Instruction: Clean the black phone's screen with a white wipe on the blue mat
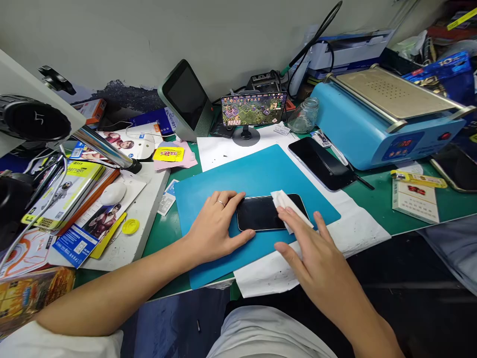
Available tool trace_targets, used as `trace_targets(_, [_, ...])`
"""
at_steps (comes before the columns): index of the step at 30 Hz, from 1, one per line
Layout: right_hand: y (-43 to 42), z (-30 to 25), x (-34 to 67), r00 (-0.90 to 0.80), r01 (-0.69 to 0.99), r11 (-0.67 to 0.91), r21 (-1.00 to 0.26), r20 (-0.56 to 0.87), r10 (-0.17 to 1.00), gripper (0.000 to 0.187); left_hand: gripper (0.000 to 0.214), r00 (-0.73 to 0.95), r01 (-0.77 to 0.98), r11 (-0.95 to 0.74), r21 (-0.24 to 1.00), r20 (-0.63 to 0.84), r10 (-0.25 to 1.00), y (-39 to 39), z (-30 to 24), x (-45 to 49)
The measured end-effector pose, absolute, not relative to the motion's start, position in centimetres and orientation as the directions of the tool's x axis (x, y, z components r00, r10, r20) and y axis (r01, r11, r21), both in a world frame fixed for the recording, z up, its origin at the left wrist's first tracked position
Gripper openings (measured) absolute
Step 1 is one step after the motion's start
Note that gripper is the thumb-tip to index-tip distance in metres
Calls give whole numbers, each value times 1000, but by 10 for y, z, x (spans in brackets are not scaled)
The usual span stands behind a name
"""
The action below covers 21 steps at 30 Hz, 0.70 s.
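A black-screened smartphone (258, 214) lies face up on a blue mat (242, 171). My left hand (218, 223) grips its left end, with the thumb at the near edge and fingers at the far edge. With the fingertips of my right hand (311, 243) I press a folded white wipe (285, 201) onto the right part of the screen. The thumb of that hand stands apart from the wipe. Part of the phone's right end is hidden under the wipe and fingers.
Right of the mat lies another dark phone (322, 164), before a blue heating machine (357, 124). Behind the mat a propped phone (253, 108) shows a game. At left are a metal stand post (106, 148) and stacked boxes (70, 194). A cigarette pack (415, 201) lies at right.
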State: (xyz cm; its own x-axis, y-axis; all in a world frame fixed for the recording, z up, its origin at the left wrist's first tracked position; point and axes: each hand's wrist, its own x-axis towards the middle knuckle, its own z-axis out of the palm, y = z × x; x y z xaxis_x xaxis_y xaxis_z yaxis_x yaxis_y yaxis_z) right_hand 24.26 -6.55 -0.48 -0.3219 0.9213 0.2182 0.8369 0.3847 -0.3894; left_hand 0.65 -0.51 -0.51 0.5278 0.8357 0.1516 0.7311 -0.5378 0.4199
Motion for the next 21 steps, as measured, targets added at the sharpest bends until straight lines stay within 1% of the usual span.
trace_targets(4, [-72, -3, 219, -474, 746, 522, -413, 222, 852, 51, 70, 533, 726, -555, 406, 178, 827, -7, -7, 7])
trace_targets(7, [-73, -3, 209, -540, 686, 564, -460, 199, 818, 51, 70, 537, 717, -566, 407, 194, 821, -7, -7, 6])
trace_targets(10, [-71, -4, 218, -504, 702, 530, -476, 194, 842, 47, 70, 538, 715, -566, 410, 194, 821, -7, -7, 6])
trace_targets(14, [-65, -5, 251, -333, 808, 395, -437, 214, 918, 45, 70, 530, 729, -548, 410, 168, 831, -7, -6, 5])
trace_targets(16, [-59, -5, 262, -273, 847, 342, -407, 217, 937, 46, 67, 511, 744, -526, 411, 157, 845, -8, -5, 6])
trace_targets(18, [-52, -6, 262, -266, 864, 335, -376, 223, 938, 48, 64, 496, 753, -511, 414, 152, 855, -8, -5, 6])
trace_targets(21, [-41, -6, 244, -298, 861, 377, -341, 262, 918, 49, 61, 495, 743, -512, 431, 162, 854, -8, -6, 7])
